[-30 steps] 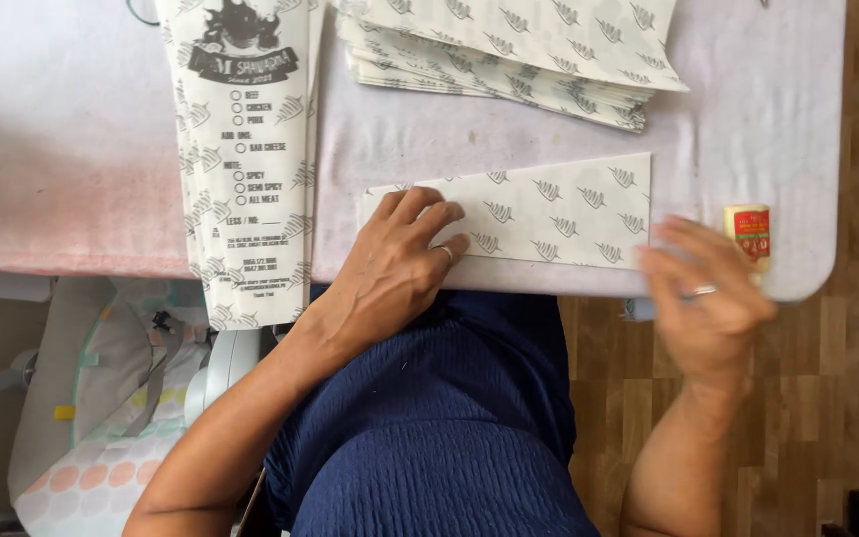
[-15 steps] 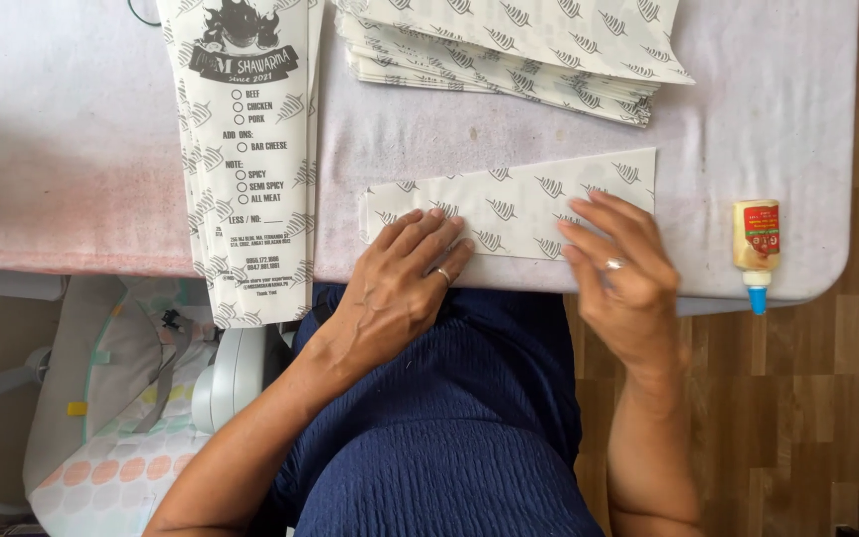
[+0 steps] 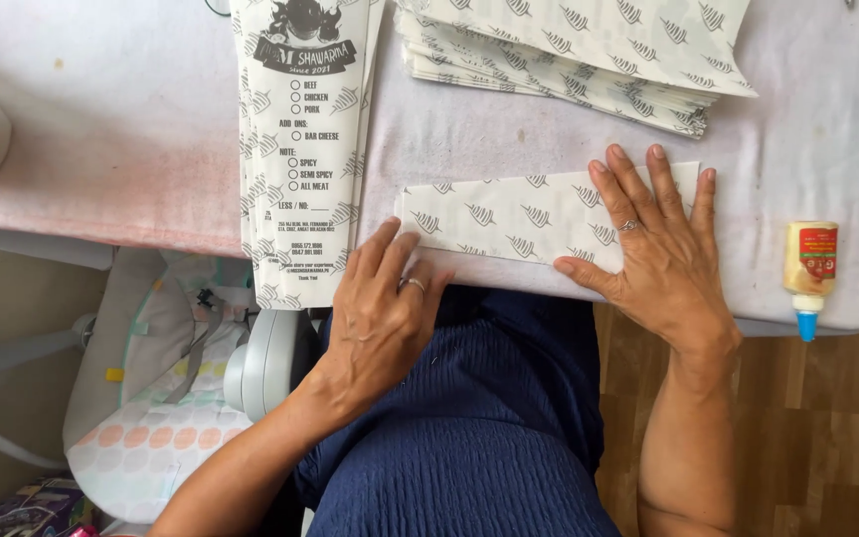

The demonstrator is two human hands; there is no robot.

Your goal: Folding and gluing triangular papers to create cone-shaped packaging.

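Paper, thin and matte, printed with small leaf marks: a long stack of finished sleeves (image 3: 305, 149) hangs over the table's near edge at the left, lengthwise toward me. Beside it my left hand (image 3: 382, 318) lies open, fingertips just touching the near left corner of the folded paper strip (image 3: 509, 219). That strip lies flat on the pale cloth-covered table (image 3: 131, 129), near its front edge, long axis running left to right. My right hand (image 3: 663, 254) presses flat on its right end, fingers spread, gripping nothing. Behind lies a fanned pile of sheets (image 3: 589, 50). Further right, a small glue bottle (image 3: 809, 273) points its blue tip toward me.
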